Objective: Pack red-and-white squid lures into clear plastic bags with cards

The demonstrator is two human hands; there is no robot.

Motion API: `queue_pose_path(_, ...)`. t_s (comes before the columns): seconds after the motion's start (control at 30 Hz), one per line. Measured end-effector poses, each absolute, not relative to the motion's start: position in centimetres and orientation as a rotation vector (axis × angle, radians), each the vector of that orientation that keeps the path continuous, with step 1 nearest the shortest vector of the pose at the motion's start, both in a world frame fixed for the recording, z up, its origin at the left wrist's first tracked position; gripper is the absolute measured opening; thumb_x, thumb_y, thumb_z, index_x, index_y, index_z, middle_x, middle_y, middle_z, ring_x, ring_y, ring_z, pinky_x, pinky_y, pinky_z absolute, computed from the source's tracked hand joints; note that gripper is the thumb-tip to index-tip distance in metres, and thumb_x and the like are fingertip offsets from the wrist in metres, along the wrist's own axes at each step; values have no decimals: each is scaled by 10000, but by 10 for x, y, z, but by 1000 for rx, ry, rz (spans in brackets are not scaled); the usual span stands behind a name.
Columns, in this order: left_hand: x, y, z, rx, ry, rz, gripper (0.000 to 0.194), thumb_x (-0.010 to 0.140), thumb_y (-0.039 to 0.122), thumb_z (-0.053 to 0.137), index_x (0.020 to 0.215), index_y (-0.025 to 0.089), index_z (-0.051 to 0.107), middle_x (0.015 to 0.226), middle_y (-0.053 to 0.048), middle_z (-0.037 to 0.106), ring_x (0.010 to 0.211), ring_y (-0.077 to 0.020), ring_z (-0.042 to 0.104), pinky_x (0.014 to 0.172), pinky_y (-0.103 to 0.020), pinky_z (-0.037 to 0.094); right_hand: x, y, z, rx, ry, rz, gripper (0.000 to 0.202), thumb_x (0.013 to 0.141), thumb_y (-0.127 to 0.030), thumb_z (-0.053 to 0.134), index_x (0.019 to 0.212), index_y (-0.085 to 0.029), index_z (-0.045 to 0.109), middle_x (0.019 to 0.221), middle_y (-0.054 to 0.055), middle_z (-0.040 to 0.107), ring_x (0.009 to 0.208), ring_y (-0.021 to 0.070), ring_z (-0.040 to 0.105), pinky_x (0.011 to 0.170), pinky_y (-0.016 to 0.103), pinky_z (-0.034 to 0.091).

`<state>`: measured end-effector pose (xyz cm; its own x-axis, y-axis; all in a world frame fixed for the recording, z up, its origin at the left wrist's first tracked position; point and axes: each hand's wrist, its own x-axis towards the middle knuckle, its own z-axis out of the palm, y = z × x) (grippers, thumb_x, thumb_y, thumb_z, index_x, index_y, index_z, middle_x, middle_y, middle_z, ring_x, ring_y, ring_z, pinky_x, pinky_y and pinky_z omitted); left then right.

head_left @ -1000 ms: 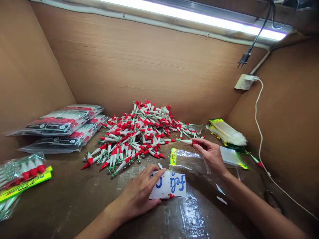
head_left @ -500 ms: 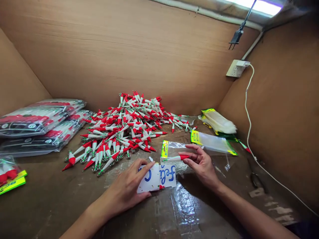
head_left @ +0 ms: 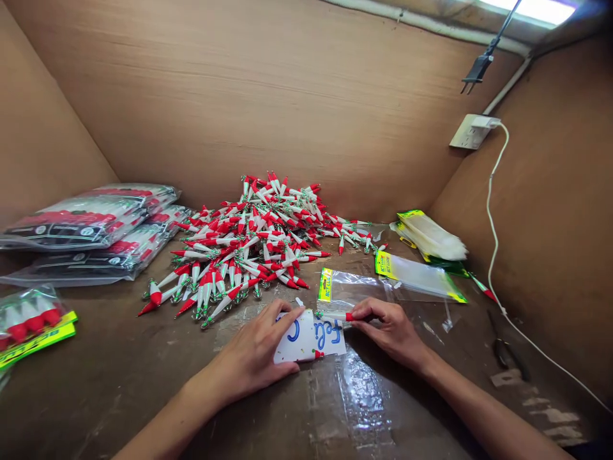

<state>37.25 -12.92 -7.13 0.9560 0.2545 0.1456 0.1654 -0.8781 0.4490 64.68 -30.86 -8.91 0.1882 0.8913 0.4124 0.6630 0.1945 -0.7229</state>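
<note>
My left hand (head_left: 258,348) is closed on a white card (head_left: 306,338) with blue lettering, thumb and fingers along its left side. My right hand (head_left: 390,329) pinches the red end of a red and white lure (head_left: 340,316), which lies level along the card's upper edge, its green hooks toward the left. Just beyond the hands a clear bag (head_left: 354,287) with a yellow header lies flat on the table. A large heap of red and white lures (head_left: 253,236) spreads behind my left hand.
Packed plastic bags (head_left: 96,223) are stacked at the left, with a filled yellow-header pack (head_left: 36,326) nearer. Flat bags (head_left: 416,275) lie at the right, near pliers (head_left: 507,351). A white cable (head_left: 491,223) runs down from the wall outlet (head_left: 472,131).
My right hand has come down from the clear bag with the lure, bringing it against the card's upper edge. The whole view has shifted slightly.
</note>
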Motion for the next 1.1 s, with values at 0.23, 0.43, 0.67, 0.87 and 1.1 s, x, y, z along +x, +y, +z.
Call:
queue_pose_path(0.23,371,-131,-71,2649,344,282,938,757,273,793,1549,345,297,1417,-106,426,1150,-317,572,961,-495,517,648,-317,-94,-1362,-1797,-142,251,894,-32,613,1006,-246,680,1033,68,719,914,184,692,765,311,572)
queue_pose_path(0.43,371,-132,-66,2651,343,275,914,759,264,800,1535,314,318,1417,-110,429,1133,-301,579,979,-480,509,647,-321,-97,-1312,-1882,-153,301,892,-28,606,1055,-262,701,1064,70,735,944,198,692,799,341,572)
queue_pose_path(0.67,370,-130,-70,2656,321,286,960,768,270,801,1562,329,265,1442,-104,406,1182,-303,556,1011,-484,493,651,-305,-97,-1680,-1235,540,170,879,-365,730,884,-196,743,795,42,748,694,174,682,647,280,532)
queue_pose_path(0.87,371,-131,-69,2646,330,289,942,754,257,808,1548,330,305,1438,-102,417,1177,-309,570,996,-484,505,659,-299,-92,-1584,-797,940,323,791,-449,805,858,-142,730,773,51,743,635,125,643,614,230,507)
queue_pose_path(1.1,371,-129,-72,2634,332,287,947,758,278,809,1551,341,294,1436,-112,420,1159,-318,575,979,-506,508,665,-302,-93,-1395,-628,1163,326,734,-411,868,800,-140,697,721,19,712,584,87,611,566,188,471)
